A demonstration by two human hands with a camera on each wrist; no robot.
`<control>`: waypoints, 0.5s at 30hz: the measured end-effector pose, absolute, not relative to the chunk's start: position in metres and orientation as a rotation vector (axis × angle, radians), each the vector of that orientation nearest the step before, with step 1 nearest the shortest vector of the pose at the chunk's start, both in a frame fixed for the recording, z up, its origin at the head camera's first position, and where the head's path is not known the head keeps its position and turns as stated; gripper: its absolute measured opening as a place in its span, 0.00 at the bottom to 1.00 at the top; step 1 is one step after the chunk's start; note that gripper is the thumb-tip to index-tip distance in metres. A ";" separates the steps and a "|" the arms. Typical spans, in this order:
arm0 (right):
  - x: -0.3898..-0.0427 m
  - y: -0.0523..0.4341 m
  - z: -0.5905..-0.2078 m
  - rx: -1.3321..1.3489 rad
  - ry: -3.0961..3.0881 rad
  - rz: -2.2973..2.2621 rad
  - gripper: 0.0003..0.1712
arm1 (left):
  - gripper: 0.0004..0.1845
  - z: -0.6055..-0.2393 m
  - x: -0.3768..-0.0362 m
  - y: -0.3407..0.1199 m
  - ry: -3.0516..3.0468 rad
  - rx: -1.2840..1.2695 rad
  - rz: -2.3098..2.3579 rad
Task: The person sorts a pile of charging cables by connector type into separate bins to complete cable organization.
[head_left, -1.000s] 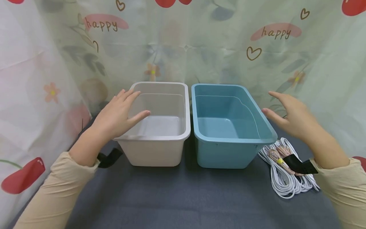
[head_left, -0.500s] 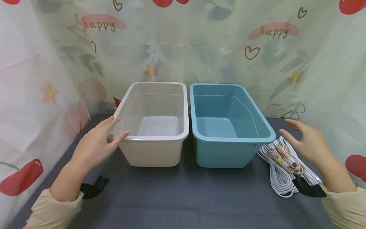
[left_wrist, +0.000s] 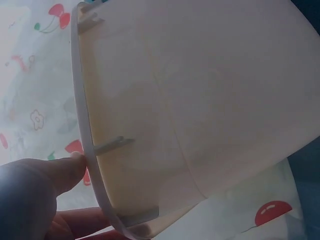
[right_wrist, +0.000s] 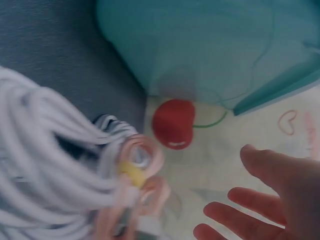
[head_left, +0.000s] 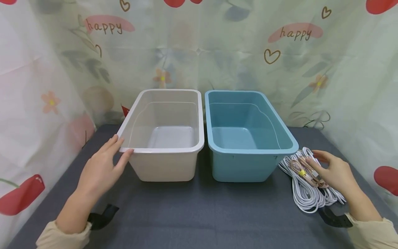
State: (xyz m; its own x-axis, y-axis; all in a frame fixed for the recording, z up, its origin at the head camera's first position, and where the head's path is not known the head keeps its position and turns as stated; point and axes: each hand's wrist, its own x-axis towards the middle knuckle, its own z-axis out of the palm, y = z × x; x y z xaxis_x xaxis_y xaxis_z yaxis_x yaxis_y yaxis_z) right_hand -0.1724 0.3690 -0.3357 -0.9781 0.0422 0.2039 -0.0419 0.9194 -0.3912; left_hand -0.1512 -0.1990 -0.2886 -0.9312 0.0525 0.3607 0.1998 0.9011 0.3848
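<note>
1. My left hand [head_left: 101, 169] rests open against the near left corner of the white bin [head_left: 164, 152]. The fingers lie fairly straight along its rim, and the left wrist view shows my thumb tip touching the rim's edge. I grip nothing.

2. My right hand [head_left: 334, 171] hovers over the pink cable bundle [head_left: 306, 171], palm down with fingers spread and relaxed. It looks to be at the point of touching; I cannot tell whether the fingertips actually press it. It holds nothing.

3. The pink cable bundle, tied with a yellow band, lies on top of the white cable coil [head_left: 306, 193]. Both lie on the bench [head_left: 199, 214], just beside the right wall of the blue bin [head_left: 248, 138].

4. The two bins stand side by side, close together, both with nothing inside that I can see.

5. What could go wrong, as I judge it: the pink and white cables lie piled together, so a careless pinch could catch white loops and drag the whole coil along.

6. A loose end could also snag on the blue bin's rim, since the pile lies so near it.

7. My left hand only touches one corner of the white bin, so a push there could slide or turn it against the blue one.

8. Both forearms reach forward from the near bench edge, wrists low, a black strap at each cuff.
</note>
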 end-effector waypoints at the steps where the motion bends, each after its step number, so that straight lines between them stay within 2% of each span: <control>1: -0.172 0.370 -0.339 -0.005 -2.876 0.594 0.33 | 0.33 -0.289 -0.151 -0.199 -2.716 -0.185 -0.604; 15: -0.166 0.388 -0.364 -0.159 -2.904 0.615 0.29 | 0.34 -0.291 -0.152 -0.199 -2.725 -0.169 -0.627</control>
